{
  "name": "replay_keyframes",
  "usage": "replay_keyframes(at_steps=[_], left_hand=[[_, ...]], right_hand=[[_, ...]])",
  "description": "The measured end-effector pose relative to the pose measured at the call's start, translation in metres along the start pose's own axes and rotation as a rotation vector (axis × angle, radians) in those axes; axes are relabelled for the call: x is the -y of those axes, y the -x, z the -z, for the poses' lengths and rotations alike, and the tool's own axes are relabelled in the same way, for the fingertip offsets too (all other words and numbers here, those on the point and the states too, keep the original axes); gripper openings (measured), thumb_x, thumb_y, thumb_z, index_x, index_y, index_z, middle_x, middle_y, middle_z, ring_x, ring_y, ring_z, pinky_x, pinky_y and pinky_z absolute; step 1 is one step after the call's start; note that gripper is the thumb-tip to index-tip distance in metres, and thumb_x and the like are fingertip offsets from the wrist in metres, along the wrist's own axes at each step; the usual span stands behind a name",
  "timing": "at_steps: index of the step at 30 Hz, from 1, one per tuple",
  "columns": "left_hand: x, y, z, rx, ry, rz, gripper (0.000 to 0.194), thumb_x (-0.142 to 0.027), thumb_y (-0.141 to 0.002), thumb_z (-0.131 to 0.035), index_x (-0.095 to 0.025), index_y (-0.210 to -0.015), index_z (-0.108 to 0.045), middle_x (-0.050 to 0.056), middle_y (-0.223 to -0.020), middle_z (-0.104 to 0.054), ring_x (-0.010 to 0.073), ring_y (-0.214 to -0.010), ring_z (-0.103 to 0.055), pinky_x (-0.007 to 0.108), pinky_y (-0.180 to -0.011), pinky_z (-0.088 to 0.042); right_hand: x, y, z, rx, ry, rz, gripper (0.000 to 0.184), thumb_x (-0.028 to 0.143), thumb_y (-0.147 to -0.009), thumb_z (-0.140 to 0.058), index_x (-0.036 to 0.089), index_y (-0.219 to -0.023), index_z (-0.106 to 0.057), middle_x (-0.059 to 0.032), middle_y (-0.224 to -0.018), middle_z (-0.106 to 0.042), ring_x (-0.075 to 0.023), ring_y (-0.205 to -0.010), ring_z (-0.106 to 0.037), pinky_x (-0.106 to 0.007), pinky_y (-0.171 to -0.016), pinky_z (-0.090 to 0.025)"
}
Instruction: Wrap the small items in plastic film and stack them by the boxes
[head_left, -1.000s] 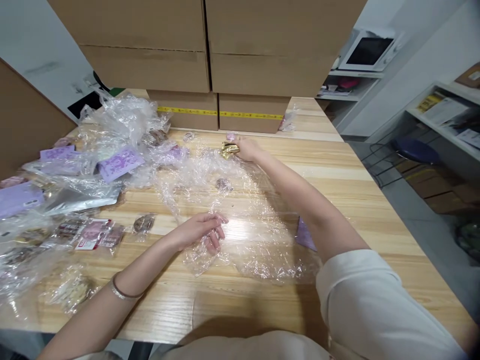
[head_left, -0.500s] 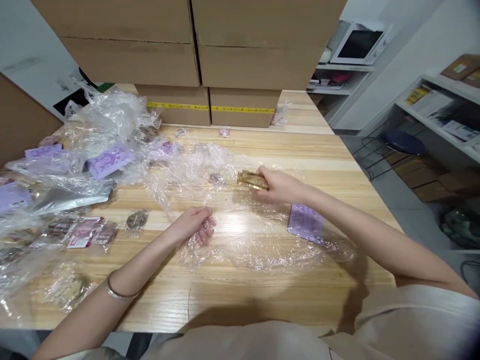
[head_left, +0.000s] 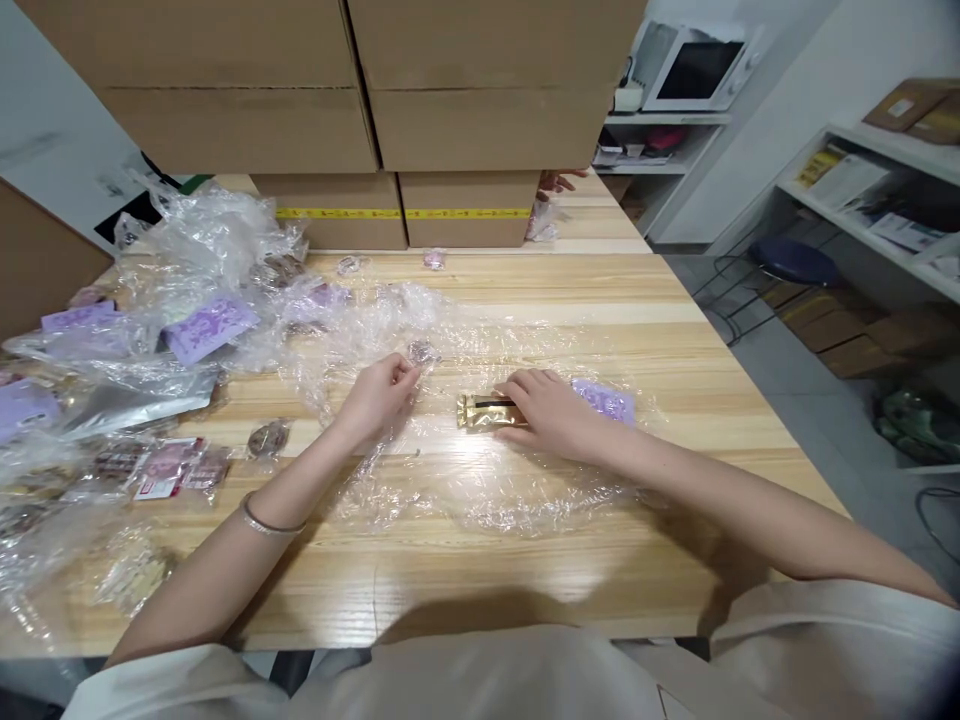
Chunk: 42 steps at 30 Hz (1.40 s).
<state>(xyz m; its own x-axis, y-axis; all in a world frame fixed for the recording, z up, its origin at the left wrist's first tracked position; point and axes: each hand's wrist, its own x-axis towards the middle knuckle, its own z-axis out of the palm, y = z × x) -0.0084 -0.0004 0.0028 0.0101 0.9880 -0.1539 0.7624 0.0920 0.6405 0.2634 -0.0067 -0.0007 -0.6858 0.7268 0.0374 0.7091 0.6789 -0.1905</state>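
My right hand (head_left: 555, 415) is closed around a small gold foil packet (head_left: 480, 412), low over a spread sheet of clear plastic film (head_left: 517, 510). The packet's left end sticks out past my fingertips. Just beyond that hand lies a purple printed card (head_left: 604, 400), partly under the film. My left hand (head_left: 379, 398) pinches the film's left side, its thumb and fingertips together. A small dark wrapped piece (head_left: 424, 352) sits beside those fingertips. To the left is a round brown piece in a clear wrapper (head_left: 268, 438).
Crumpled clear bags (head_left: 217, 240), purple cards (head_left: 210, 328), a silver pouch (head_left: 142, 400) and wrapped snacks (head_left: 171, 468) crowd the left. Cardboard boxes (head_left: 465, 215) stand at the back. Another person's hand (head_left: 562, 180) shows beside them. A small pink packet (head_left: 433, 259) lies before them.
My right hand has brought the gold packet from the far side of the table back toward me, down onto the film. My left hand has moved slightly forward. Another person's hand has appeared behind the boxes.
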Motion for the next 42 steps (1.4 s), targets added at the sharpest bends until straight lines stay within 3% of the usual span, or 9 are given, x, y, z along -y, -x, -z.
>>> replay_keyframes(at_steps=[4,8,14,20,27,32,35,38,42], left_hand=[[0.001,0.009,0.006,-0.082,-0.242,-0.041,0.032,-0.046,-0.097,-0.043,-0.018,-0.09,-0.058,0.006,-0.079,-0.064,0.0191,-0.064,-0.057,0.03,-0.059,-0.04],[-0.002,0.04,0.019,-0.203,-0.487,-0.373,0.032,-0.042,-0.098,-0.043,-0.015,-0.106,-0.058,0.013,-0.1,-0.06,0.0243,-0.086,-0.057,0.037,-0.073,-0.046],[-0.006,0.088,0.015,0.413,-0.513,-0.745,0.03,-0.041,-0.088,-0.062,-0.02,-0.111,-0.059,0.009,-0.111,-0.057,0.0255,-0.101,-0.053,0.04,-0.087,-0.048],[0.015,0.076,0.031,0.255,-0.465,-0.516,0.026,-0.026,-0.094,-0.043,-0.021,-0.11,-0.063,0.01,-0.114,-0.062,0.0247,-0.101,-0.058,0.037,-0.086,-0.047],[0.015,0.023,0.075,0.221,-0.132,-0.11,0.042,-0.056,-0.085,-0.06,-0.022,-0.108,-0.068,0.005,-0.082,-0.068,0.0206,-0.074,-0.064,0.031,-0.068,-0.05],[-0.011,0.027,0.034,-0.405,-0.295,-0.318,0.037,-0.032,-0.095,-0.05,-0.022,-0.131,-0.055,0.014,-0.12,-0.06,0.0314,-0.117,-0.057,0.053,-0.1,-0.044],[-0.025,0.043,-0.01,-0.169,-0.349,-0.681,0.037,-0.031,-0.099,-0.044,-0.021,-0.133,-0.054,0.015,-0.129,-0.059,0.0316,-0.124,-0.054,0.055,-0.103,-0.044],[-0.031,0.043,-0.051,0.022,-0.376,-0.859,0.039,-0.033,-0.101,-0.04,-0.017,-0.133,-0.054,0.013,-0.14,-0.056,0.0271,-0.134,-0.049,0.045,-0.112,-0.041],[-0.026,0.021,-0.077,0.09,-0.456,-0.754,0.064,-0.048,-0.101,-0.04,-0.007,-0.149,-0.034,0.022,-0.155,-0.036,0.0341,-0.148,-0.027,0.054,-0.121,-0.024]], right_hand=[[0.003,0.034,0.027,-0.037,-0.027,0.137,0.036,0.023,-0.09,-0.055,0.013,-0.125,-0.055,-0.0168,-0.124,-0.06,-0.0293,-0.114,-0.056,-0.045,-0.097,-0.048],[0.011,0.081,0.041,0.074,-0.057,0.238,0.07,0.018,-0.077,-0.061,0.015,-0.144,-0.042,-0.0147,-0.148,-0.046,-0.0318,-0.139,-0.039,-0.049,-0.111,-0.04],[0.008,0.114,-0.002,-0.073,0.201,0.144,0.069,0.006,-0.078,-0.058,0.013,-0.145,-0.042,-0.0201,-0.151,-0.043,-0.0392,-0.142,-0.035,-0.06,-0.114,-0.033],[-0.037,0.113,-0.004,-0.232,-0.078,0.014,0.024,0.019,-0.092,-0.051,0.018,-0.114,-0.061,-0.0118,-0.113,-0.069,-0.029,-0.112,-0.064,-0.052,-0.103,-0.048],[-0.081,0.079,0.02,-0.126,-0.736,-0.49,0.051,0.056,-0.088,-0.056,0.022,-0.126,-0.053,-0.0053,-0.087,-0.07,-0.0207,-0.061,-0.065,-0.035,-0.056,-0.054],[-0.084,0.043,0.017,-0.408,-0.107,-0.732,0.059,0.05,-0.09,-0.053,0.008,-0.131,-0.053,-0.024,-0.115,-0.064,-0.0377,-0.102,-0.064,-0.053,-0.085,-0.05],[-0.054,0.039,0.008,-0.604,0.156,-0.513,0.049,0.034,-0.094,-0.048,0.01,-0.137,-0.051,-0.0252,-0.137,-0.053,-0.0406,-0.128,-0.049,-0.059,-0.102,-0.04],[-0.016,0.039,-0.009,-0.44,0.032,-0.108,0.04,0.022,-0.098,-0.039,0.017,-0.133,-0.057,-0.0173,-0.127,-0.064,-0.0305,-0.122,-0.057,-0.05,-0.102,-0.047],[-0.004,0.033,-0.029,-0.197,-0.134,-0.059,0.051,0.038,-0.102,-0.037,0.011,-0.143,-0.048,-0.019,-0.147,-0.05,-0.0298,-0.137,-0.046,-0.049,-0.114,-0.038]])
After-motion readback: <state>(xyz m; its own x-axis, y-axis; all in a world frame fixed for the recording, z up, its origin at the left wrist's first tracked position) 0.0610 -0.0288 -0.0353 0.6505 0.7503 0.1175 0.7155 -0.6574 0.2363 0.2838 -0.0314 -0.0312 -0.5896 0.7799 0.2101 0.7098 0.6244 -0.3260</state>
